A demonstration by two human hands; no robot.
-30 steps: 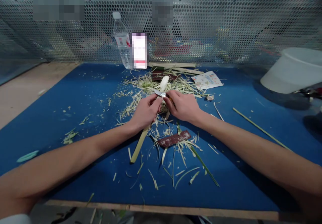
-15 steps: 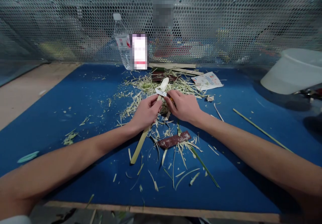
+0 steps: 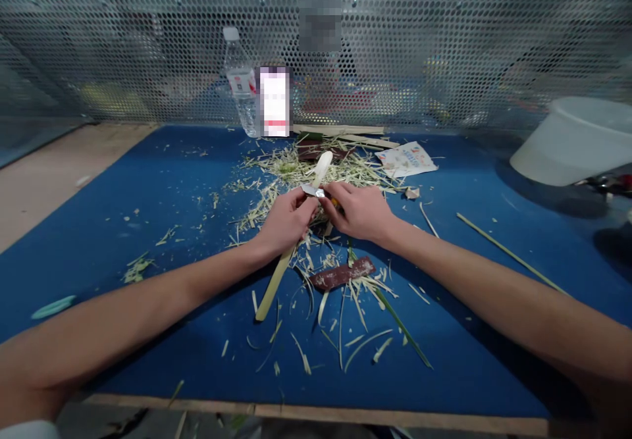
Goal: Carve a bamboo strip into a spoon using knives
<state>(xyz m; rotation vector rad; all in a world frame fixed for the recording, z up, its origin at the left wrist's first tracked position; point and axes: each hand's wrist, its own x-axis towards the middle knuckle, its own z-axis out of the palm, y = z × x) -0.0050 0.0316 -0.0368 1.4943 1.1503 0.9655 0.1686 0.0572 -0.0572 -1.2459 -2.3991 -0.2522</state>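
Note:
My left hand [image 3: 288, 220] is closed around a flat greenish bamboo strip [image 3: 273, 287], whose lower end slants towards me. Beyond my fingers the strip widens into a pale, rounded end [image 3: 323, 164]. My right hand [image 3: 359, 208] is closed on a small knife [image 3: 313, 191]; a bit of yellow shows between its fingers, and most of the handle is hidden. The blade lies across the strip just beyond my left thumb. Under and behind both hands spreads a heap of thin shavings [image 3: 276, 170]. A dark red strip of material [image 3: 343, 273] lies nearer to me among loose slivers.
A water bottle [image 3: 241, 90] and a lit phone [image 3: 274, 102] lean on the perforated metal screen [image 3: 172, 44]. Behind the shavings lie flat strips [image 3: 340, 129] and a white packet [image 3: 407, 158]. A white bucket [image 3: 567, 139] stands right, a thin stick [image 3: 508, 251] nearer.
The knife blade has slid a little along the strip towards me and changed its angle, with my right hand following slightly. My left hand has hardly moved.

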